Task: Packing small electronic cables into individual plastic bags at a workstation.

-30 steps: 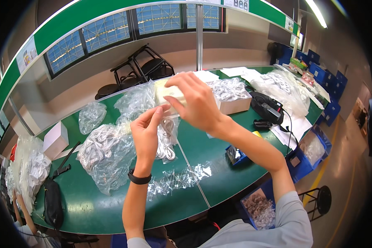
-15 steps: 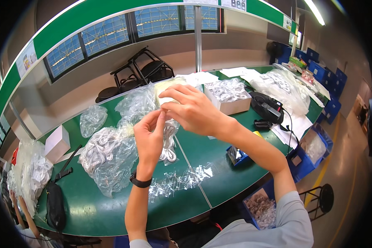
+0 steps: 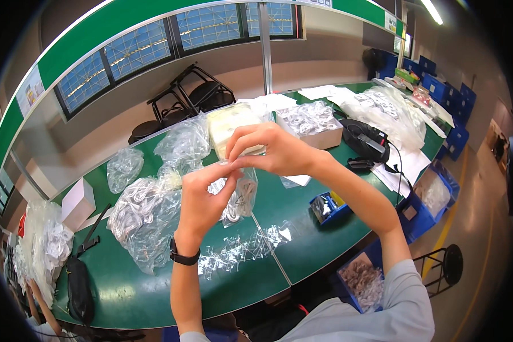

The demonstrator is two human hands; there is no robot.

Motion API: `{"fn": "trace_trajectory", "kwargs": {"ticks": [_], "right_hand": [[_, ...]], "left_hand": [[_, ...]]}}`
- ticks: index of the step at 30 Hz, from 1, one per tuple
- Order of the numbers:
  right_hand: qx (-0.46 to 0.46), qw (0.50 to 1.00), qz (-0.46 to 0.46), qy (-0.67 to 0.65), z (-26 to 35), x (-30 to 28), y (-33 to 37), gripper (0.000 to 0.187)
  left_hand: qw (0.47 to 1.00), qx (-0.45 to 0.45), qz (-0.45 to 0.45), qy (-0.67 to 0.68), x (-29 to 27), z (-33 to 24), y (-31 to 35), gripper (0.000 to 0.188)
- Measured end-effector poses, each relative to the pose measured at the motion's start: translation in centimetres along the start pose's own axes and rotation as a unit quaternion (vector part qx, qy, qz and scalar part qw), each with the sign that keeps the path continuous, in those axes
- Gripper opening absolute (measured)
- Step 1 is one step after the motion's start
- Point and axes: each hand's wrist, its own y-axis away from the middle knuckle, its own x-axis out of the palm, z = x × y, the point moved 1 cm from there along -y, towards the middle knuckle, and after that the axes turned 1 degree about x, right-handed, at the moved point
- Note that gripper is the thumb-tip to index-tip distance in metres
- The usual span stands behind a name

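We are pinching the top of a clear bag of white cables (image 3: 245,196) with our left hand (image 3: 204,194) and right hand (image 3: 273,149), fingertips meeting. It is hanging just below them, over the table (image 3: 302,245).

The scene is fairly bright over the green table (image 3: 325,263) and dim toward the sides. A white tube light (image 3: 432,11) glows at the upper right, and bluish light shows in the windows (image 3: 137,56). A soft patch of glare lies on the table's lower left, while the small clear pieces (image 3: 242,251) sparkle sharply. The floor (image 3: 474,191) has a dull sheen. Deep shadow fills the space beneath the table. Wide-lens distortion bends the green beam (image 3: 74,47) into an arch, and black corners close in. Detail softens near the rim; the fingertips (image 3: 232,165) are too small to read clearly.
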Motion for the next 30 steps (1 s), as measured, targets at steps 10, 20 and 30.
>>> {"fn": "trace_trajectory", "kwargs": {"ticks": [10, 20, 30], "right_hand": [[0.086, 0.985, -0.070, -0.136, -1.8, 1.2, 2.2, 0.008], [0.335, 0.819, -0.368, -0.285, -6.1, 0.3, 5.5, 0.018], [0.316, 0.944, -0.095, 0.022, -3.4, 5.5, 13.8, 0.010]], "left_hand": [[0.999, -0.034, 0.038, 0.002, 0.2, -0.4, 0.2, 0.016], [0.993, -0.106, -0.004, 0.054, 0.3, 1.4, 0.2, 0.016], [0.986, -0.145, -0.035, 0.079, -0.7, 2.3, 0.0, 0.018]]}}
